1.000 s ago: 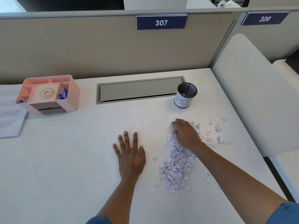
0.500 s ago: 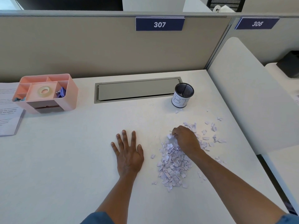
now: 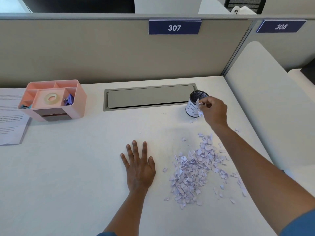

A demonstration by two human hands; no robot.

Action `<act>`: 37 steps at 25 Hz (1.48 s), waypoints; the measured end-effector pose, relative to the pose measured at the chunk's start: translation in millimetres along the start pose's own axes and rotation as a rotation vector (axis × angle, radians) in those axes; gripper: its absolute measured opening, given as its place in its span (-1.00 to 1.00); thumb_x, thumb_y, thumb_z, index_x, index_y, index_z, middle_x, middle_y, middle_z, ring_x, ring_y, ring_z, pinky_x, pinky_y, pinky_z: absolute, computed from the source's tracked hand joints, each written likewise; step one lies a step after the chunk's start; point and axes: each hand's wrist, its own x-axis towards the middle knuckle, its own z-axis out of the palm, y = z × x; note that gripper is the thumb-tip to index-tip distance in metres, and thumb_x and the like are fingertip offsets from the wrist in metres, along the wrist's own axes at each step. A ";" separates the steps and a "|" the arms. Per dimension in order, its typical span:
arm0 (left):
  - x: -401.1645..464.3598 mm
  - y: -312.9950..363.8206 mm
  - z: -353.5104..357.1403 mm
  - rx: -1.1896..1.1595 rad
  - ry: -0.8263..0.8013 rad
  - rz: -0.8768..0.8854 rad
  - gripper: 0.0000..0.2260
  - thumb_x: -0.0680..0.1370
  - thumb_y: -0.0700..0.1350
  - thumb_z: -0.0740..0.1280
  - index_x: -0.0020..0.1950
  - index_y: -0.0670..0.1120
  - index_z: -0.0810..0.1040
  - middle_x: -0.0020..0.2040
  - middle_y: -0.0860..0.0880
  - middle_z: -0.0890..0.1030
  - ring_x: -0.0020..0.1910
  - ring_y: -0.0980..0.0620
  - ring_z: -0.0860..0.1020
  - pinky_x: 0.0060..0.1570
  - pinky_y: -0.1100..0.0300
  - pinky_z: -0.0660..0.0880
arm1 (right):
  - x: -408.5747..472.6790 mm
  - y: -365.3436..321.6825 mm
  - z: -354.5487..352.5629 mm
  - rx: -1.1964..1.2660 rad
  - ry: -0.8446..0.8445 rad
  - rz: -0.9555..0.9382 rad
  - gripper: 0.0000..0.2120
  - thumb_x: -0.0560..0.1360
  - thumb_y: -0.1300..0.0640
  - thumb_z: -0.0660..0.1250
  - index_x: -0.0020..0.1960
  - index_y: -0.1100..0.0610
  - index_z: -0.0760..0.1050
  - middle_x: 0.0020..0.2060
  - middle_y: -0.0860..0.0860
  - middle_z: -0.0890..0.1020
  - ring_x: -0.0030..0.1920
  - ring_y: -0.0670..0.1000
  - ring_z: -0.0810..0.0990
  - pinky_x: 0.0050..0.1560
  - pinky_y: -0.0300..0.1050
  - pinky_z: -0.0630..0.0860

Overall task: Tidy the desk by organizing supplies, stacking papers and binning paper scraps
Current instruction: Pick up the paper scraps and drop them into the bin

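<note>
Two hands show over a white tabletop (image 3: 68,167). The right hand (image 3: 214,111), at two o'clock, pinches a few torn lilac paper scraps (image 3: 199,109) beside the rim of a small black mesh cup (image 3: 196,103) labelled as a bin. The left hand (image 3: 139,166) lies flat, fingers spread, holding nothing. A large pile of lilac scraps (image 3: 194,171) remains at four o'clock. Judged step: binning scraps; next, release over the cup's mouth.

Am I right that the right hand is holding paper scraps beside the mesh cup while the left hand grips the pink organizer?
Not quite: the left hand lies flat on the desk, apart from the pink organizer. The head view shows it. The right hand does hold paper scraps beside the mesh cup.
</note>
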 end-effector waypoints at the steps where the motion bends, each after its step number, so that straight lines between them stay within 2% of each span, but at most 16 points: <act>1: -0.1 0.0 0.2 0.003 0.000 0.002 -0.43 0.64 0.10 -0.02 0.66 0.06 0.00 0.66 -0.13 -0.08 0.63 -0.21 -0.12 0.55 -0.28 -0.15 | 10.8 -2.8 -1.5 0.008 0.017 0.005 -0.86 0.43 0.27 0.38 -0.12 0.08 0.67 -0.28 -0.01 0.67 -0.28 -0.06 0.57 -0.20 -0.30 0.43; 5: 0.3 -1.0 1.1 0.015 0.000 0.002 -0.43 0.64 0.11 -0.04 0.66 0.07 -0.03 0.66 -0.12 -0.10 0.63 -0.20 -0.15 0.56 -0.27 -0.15 | 45.5 -8.1 -1.7 -0.039 0.032 -0.030 -0.93 0.44 0.25 0.40 -0.14 0.14 0.65 -0.21 0.04 0.69 -0.22 0.00 0.59 -0.12 -0.17 0.50; 8: 0.5 -0.5 0.7 0.006 0.000 0.002 -0.43 0.64 0.10 -0.01 0.66 0.07 -0.02 0.66 -0.12 -0.09 0.63 -0.20 -0.14 0.56 -0.28 -0.14 | 58.4 -6.9 5.3 -0.099 -0.003 -0.037 -0.93 0.47 0.23 0.40 -0.09 0.20 0.65 -0.19 0.05 0.67 -0.20 0.04 0.57 -0.12 -0.16 0.48; 11: 0.9 -0.5 0.3 0.009 -0.001 -0.001 -0.43 0.65 0.10 0.01 0.66 0.07 -0.02 0.66 -0.12 -0.09 0.63 -0.20 -0.13 0.56 -0.28 -0.14 | 62.6 -4.5 11.8 -0.111 -0.016 -0.027 -0.92 0.49 0.25 0.37 -0.09 0.20 0.64 -0.15 0.09 0.70 -0.13 0.08 0.62 -0.03 -0.08 0.54; 16: 1.0 -0.8 1.0 0.010 -0.005 -0.003 -0.43 0.66 0.10 0.00 0.66 0.08 -0.05 0.66 -0.11 -0.12 0.63 -0.19 -0.16 0.56 -0.27 -0.16 | 62.7 1.0 13.4 -0.144 -0.027 -0.014 -0.78 0.44 0.39 0.28 -0.02 0.22 0.64 -0.08 0.10 0.70 -0.11 0.00 0.61 0.03 -0.19 0.52; 20: 1.5 -1.3 0.9 0.012 -0.013 -0.009 -0.43 0.66 0.11 -0.02 0.66 0.09 -0.08 0.66 -0.10 -0.14 0.63 -0.18 -0.19 0.56 -0.26 -0.18 | 54.2 -6.6 6.7 -0.122 -0.016 -0.045 -0.73 0.42 0.41 0.22 -0.04 0.21 0.63 -0.09 0.09 0.69 -0.05 0.08 0.65 0.05 -0.14 0.55; 23: 1.9 -1.3 0.7 0.006 -0.012 -0.011 -0.43 0.66 0.11 0.00 0.66 0.08 -0.08 0.66 -0.10 -0.14 0.63 -0.18 -0.19 0.55 -0.26 -0.19 | 21.5 -14.9 7.1 -0.056 0.008 -0.156 -0.76 0.40 0.40 0.23 -0.10 0.19 0.63 -0.15 0.05 0.70 -0.10 0.06 0.65 0.03 -0.10 0.56; 24: 1.9 -0.9 0.6 0.002 -0.013 -0.012 -0.43 0.66 0.11 0.00 0.66 0.08 -0.08 0.66 -0.10 -0.15 0.63 -0.18 -0.19 0.55 -0.26 -0.20 | 2.3 -13.1 12.3 -0.045 -0.038 -0.185 -0.78 0.41 0.39 0.26 -0.11 0.17 0.63 -0.17 0.04 0.70 -0.12 0.05 0.65 0.03 -0.08 0.57; 26: 1.5 -0.3 0.2 -0.001 -0.017 -0.010 -0.43 0.66 0.11 0.00 0.66 0.08 -0.08 0.66 -0.10 -0.15 0.63 -0.18 -0.20 0.55 -0.26 -0.21 | -43.7 -1.3 28.1 -0.072 -0.234 -0.176 -0.81 0.45 0.37 0.31 -0.07 0.16 0.64 -0.12 0.04 0.70 -0.09 0.03 0.64 0.06 -0.03 0.57; 29: 1.0 -0.9 -0.2 0.002 -0.012 -0.008 -0.43 0.66 0.11 0.00 0.66 0.08 -0.07 0.66 -0.11 -0.13 0.63 -0.19 -0.18 0.55 -0.26 -0.20 | -109.4 22.8 52.8 -0.356 -0.535 -0.103 -0.75 0.54 0.23 0.31 0.21 0.11 0.55 0.19 0.05 0.59 0.19 0.06 0.52 0.23 -0.04 0.46; 32: 0.6 -2.1 0.3 0.010 -0.009 -0.009 -0.43 0.66 0.11 0.00 0.66 0.07 -0.06 0.66 -0.12 -0.11 0.63 -0.20 -0.16 0.55 -0.27 -0.20 | -154.0 31.9 63.7 -0.581 -0.586 -0.193 -0.64 0.58 0.09 0.26 0.36 0.08 0.40 0.39 0.04 0.39 0.32 0.11 0.37 0.24 0.04 0.44; 34: 0.3 -2.2 0.6 0.016 -0.016 -0.010 -0.43 0.66 0.12 -0.02 0.66 0.07 -0.08 0.66 -0.12 -0.12 0.63 -0.20 -0.16 0.55 -0.27 -0.20 | -174.9 31.9 63.7 -0.599 -0.598 -0.246 -0.61 0.57 0.04 0.25 0.38 0.07 0.38 0.43 0.04 0.35 0.36 0.12 0.35 0.24 0.04 0.45; 37: 0.9 -1.0 -0.4 0.020 -0.018 -0.006 -0.43 0.66 0.12 -0.03 0.66 0.07 -0.08 0.66 -0.12 -0.12 0.63 -0.21 -0.16 0.55 -0.28 -0.19 | -188.6 33.0 51.9 -0.559 -0.633 -0.281 -0.56 0.56 0.05 0.28 0.43 0.02 0.36 0.47 0.02 0.32 0.44 0.08 0.30 0.36 0.00 0.36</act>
